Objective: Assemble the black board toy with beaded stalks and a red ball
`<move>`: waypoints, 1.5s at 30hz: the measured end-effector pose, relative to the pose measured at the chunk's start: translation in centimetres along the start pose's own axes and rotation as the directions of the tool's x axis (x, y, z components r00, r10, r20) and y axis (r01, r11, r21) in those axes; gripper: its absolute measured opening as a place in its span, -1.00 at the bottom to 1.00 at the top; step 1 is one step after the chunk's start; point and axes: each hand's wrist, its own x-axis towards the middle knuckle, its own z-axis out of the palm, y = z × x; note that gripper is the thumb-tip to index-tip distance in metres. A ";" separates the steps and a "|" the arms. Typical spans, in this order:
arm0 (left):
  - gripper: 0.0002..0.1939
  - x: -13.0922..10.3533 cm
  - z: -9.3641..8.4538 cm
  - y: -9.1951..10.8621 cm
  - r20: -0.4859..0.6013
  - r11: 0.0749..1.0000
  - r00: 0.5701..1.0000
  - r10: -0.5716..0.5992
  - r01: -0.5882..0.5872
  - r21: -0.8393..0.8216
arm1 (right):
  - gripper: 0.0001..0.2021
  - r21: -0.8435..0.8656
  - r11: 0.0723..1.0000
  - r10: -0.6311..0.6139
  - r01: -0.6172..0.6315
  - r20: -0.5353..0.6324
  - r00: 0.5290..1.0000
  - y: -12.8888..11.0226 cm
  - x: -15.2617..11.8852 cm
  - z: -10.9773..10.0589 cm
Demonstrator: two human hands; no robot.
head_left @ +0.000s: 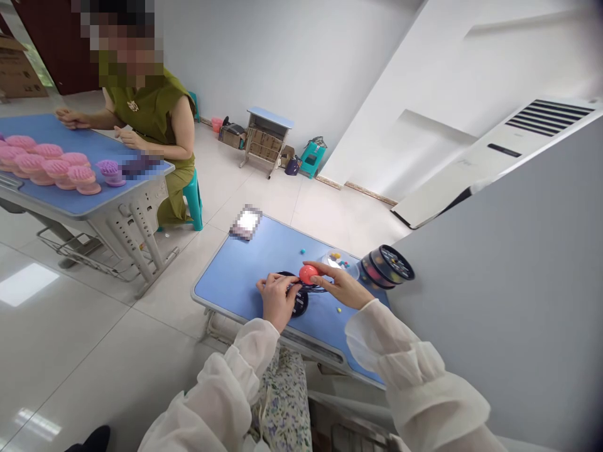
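Between the fingers of my right hand [346, 285] is a shiny red ball [308, 274], gripped at its side. My left hand [279, 301] is closed at the edge of a black round plastic part [300, 304], its fingertips close to the ball. Thin black curved rods [318, 289] run just under the ball; how they join the round part is hidden by my hands. Behind my right hand stands a clear tub [353, 271] with small coloured beads. One teal bead [303, 251] and one yellow bead [339, 310] lie loose on the blue desk [235, 276].
Stacked black-rimmed round pieces [386, 267] stand at the desk's right edge by the grey wall. A blurred-out phone-like object [245, 222] lies at the far left corner. Another person [155, 119] sits at a second desk [101, 147] with several pink brushes [47, 166].
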 end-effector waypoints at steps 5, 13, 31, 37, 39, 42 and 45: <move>-0.87 0.0 0.1 0.0 -0.002 1.000 1.000 -0.006 0.006 0.019 | -0.57 -0.146 0.983 -0.117 0.107 -0.058 0.991 -1.1 -0.1 -0.3; -0.87 0.2 0.0 0.0 0.020 1.000 0.999 0.026 -0.026 0.016 | -0.67 -0.364 0.903 -0.264 0.228 -0.052 0.963 -2.4 -0.2 -0.4; -0.87 0.4 -0.2 -0.3 0.041 0.999 0.999 -0.004 0.006 -0.043 | -0.61 -0.369 0.884 -0.276 0.288 0.086 0.957 -2.9 1.6 -1.0; -0.88 0.7 -0.1 -0.7 0.057 0.998 0.998 -0.034 0.037 -0.048 | -0.63 -0.391 0.868 -0.311 0.307 0.055 0.949 -2.7 1.4 -0.7; -0.87 0.8 -0.1 -0.8 0.050 0.999 0.998 -0.025 0.027 -0.037 | -0.64 -0.412 0.864 -0.300 0.289 0.039 0.953 -2.9 1.4 -0.6; -0.86 0.7 -0.3 -0.6 0.039 1.000 0.999 -0.008 0.008 -0.009 | -0.63 -0.451 0.859 -0.250 0.241 0.041 0.967 -3.4 1.3 -0.2; -0.83 0.7 -0.5 -0.4 0.045 1.000 0.999 0.003 -0.004 0.021 | -0.57 -0.488 0.853 -0.194 0.186 0.034 0.980 -4.3 0.8 0.0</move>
